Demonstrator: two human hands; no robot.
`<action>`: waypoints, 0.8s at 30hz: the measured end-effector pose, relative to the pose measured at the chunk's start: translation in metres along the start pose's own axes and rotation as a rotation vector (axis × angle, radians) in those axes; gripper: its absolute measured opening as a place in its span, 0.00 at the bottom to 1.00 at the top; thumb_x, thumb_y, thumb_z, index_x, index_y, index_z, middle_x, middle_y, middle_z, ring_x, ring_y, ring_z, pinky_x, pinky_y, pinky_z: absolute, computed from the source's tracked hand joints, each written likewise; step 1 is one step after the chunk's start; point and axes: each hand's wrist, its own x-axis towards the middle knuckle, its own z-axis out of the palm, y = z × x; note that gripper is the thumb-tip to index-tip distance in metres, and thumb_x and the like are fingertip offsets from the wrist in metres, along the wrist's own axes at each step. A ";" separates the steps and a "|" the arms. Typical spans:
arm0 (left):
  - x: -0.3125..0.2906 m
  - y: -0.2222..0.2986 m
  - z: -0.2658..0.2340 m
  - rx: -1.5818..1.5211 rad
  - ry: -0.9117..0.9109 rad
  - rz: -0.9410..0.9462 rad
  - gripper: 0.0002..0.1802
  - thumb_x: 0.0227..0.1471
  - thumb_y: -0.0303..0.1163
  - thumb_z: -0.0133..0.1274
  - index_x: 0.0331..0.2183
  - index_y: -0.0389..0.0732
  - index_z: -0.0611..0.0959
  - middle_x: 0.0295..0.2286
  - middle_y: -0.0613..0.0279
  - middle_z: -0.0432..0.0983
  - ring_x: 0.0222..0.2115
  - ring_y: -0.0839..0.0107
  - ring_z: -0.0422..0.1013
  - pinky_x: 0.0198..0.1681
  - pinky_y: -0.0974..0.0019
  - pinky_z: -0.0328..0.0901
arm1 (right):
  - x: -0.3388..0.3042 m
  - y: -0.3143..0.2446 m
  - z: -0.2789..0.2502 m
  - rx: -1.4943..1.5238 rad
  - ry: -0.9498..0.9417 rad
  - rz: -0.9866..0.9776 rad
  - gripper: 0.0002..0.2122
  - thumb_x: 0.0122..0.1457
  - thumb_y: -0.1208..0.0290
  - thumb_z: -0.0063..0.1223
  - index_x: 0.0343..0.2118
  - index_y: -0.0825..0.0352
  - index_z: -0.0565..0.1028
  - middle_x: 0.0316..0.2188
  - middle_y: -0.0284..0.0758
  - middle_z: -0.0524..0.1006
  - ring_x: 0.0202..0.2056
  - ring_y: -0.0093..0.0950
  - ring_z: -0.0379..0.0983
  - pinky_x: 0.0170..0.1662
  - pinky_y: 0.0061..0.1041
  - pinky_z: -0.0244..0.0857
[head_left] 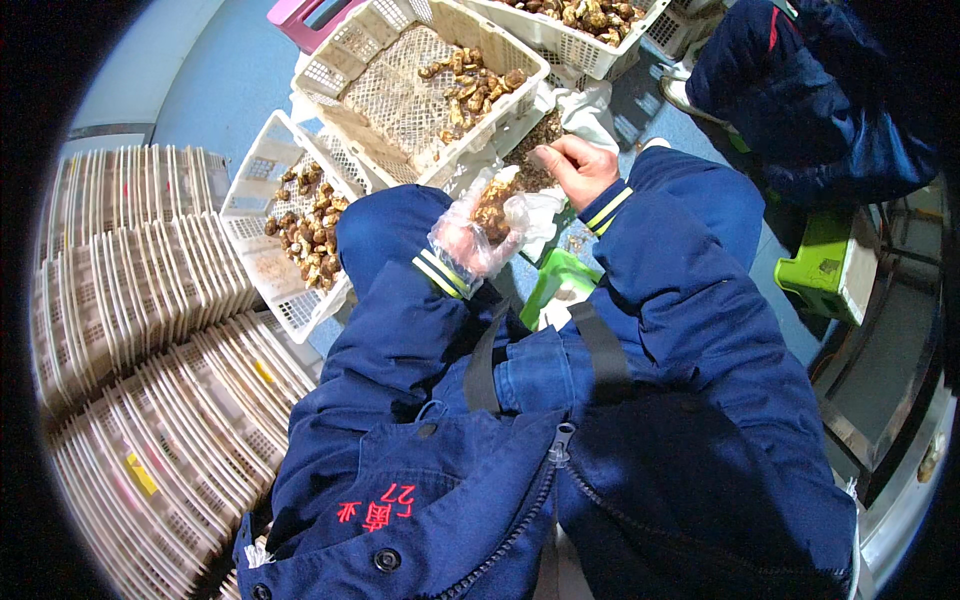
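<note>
The left hand [468,245], in a clear plastic glove [512,238], is holding a mushroom [494,208] (perhaps a small clump; the blur is hiding which) between the knees. The right hand [586,172] is hanging just beside it, its grip curled narrow with the thumb forward; whether anything is sitting inside those fingers, I cannot tell. Dark crumbs [545,133] are lying beyond the two hands.

To be doing this well, the left grip should be cradling the mushroom loosely, supporting it from below, since a piece like this is probably bruising or snapping under a squeeze. The right hand should be working in small, light strokes, coming in clear of the left fingertips (loose plastic is likely to be snagging). Turning the mushroom in the palm, rather than twisting the right wrist, would be keeping every side in sight. The white crate [388,98] is standing just ahead, within easy reach.
</note>
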 end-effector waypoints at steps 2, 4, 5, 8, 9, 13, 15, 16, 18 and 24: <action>0.003 0.001 -0.005 -0.042 -0.044 -0.039 0.22 0.54 0.52 0.37 0.37 0.46 0.75 0.30 0.63 0.75 0.27 0.74 0.73 0.23 0.69 0.72 | 0.000 0.001 0.000 0.081 -0.087 0.006 0.08 0.52 0.70 0.54 0.23 0.69 0.74 0.21 0.34 0.73 0.22 0.20 0.68 0.27 0.21 0.62; 0.000 0.001 -0.004 -0.057 -0.092 -0.047 0.22 0.54 0.52 0.37 0.38 0.45 0.75 0.30 0.62 0.75 0.27 0.73 0.73 0.23 0.69 0.72 | 0.002 0.002 0.005 0.171 -0.158 -0.097 0.08 0.52 0.69 0.54 0.24 0.70 0.74 0.24 0.34 0.74 0.25 0.19 0.68 0.28 0.20 0.61; -0.003 0.001 0.001 -0.041 -0.050 -0.041 0.23 0.55 0.52 0.37 0.37 0.44 0.74 0.30 0.61 0.75 0.27 0.71 0.73 0.23 0.69 0.72 | 0.003 0.007 0.006 0.201 -0.203 -0.104 0.08 0.53 0.69 0.53 0.27 0.70 0.74 0.28 0.33 0.74 0.28 0.20 0.69 0.32 0.20 0.62; -0.004 0.000 0.006 -0.077 0.009 -0.053 0.22 0.55 0.51 0.37 0.37 0.43 0.74 0.29 0.62 0.74 0.27 0.70 0.73 0.23 0.68 0.72 | -0.001 0.008 0.007 0.410 -0.325 0.066 0.08 0.55 0.71 0.50 0.32 0.71 0.74 0.31 0.31 0.73 0.35 0.18 0.67 0.40 0.18 0.61; -0.003 -0.001 0.005 -0.057 0.030 -0.039 0.22 0.55 0.51 0.37 0.36 0.42 0.74 0.28 0.62 0.74 0.26 0.69 0.73 0.24 0.67 0.72 | -0.001 0.008 0.007 0.403 -0.347 0.099 0.08 0.55 0.72 0.50 0.32 0.71 0.74 0.30 0.30 0.74 0.35 0.18 0.68 0.40 0.19 0.62; 0.003 -0.004 -0.010 -0.007 0.099 -0.018 0.22 0.54 0.51 0.38 0.36 0.41 0.74 0.27 0.61 0.74 0.25 0.68 0.72 0.27 0.63 0.70 | 0.001 0.007 0.003 0.159 -0.343 -0.045 0.07 0.54 0.72 0.51 0.31 0.70 0.75 0.27 0.31 0.75 0.30 0.20 0.70 0.35 0.20 0.64; 0.006 -0.005 -0.012 0.058 0.140 -0.004 0.23 0.54 0.52 0.39 0.36 0.42 0.74 0.28 0.61 0.73 0.26 0.67 0.71 0.30 0.62 0.69 | 0.000 0.003 0.001 0.044 -0.294 -0.204 0.06 0.50 0.70 0.54 0.28 0.67 0.76 0.24 0.33 0.75 0.26 0.23 0.71 0.31 0.22 0.65; 0.007 -0.002 -0.024 0.118 0.091 0.009 0.23 0.54 0.52 0.38 0.37 0.42 0.73 0.29 0.61 0.73 0.27 0.67 0.71 0.30 0.62 0.69 | 0.000 -0.002 0.003 0.047 -0.296 -0.179 0.06 0.51 0.70 0.54 0.28 0.67 0.76 0.23 0.33 0.75 0.25 0.24 0.71 0.30 0.22 0.64; 0.011 0.004 -0.052 0.244 0.001 0.030 0.23 0.54 0.52 0.38 0.38 0.43 0.73 0.30 0.61 0.73 0.29 0.67 0.71 0.30 0.62 0.69 | 0.001 -0.007 0.005 0.061 -0.295 -0.125 0.06 0.51 0.70 0.54 0.27 0.68 0.75 0.22 0.33 0.74 0.25 0.25 0.71 0.30 0.22 0.64; 0.010 -0.002 -0.021 0.025 -0.065 -0.086 0.23 0.56 0.49 0.34 0.41 0.42 0.72 0.34 0.60 0.73 0.30 0.67 0.72 0.27 0.65 0.70 | 0.006 0.009 -0.001 0.200 -0.152 -0.142 0.06 0.50 0.69 0.55 0.26 0.68 0.75 0.20 0.33 0.72 0.24 0.27 0.69 0.29 0.23 0.62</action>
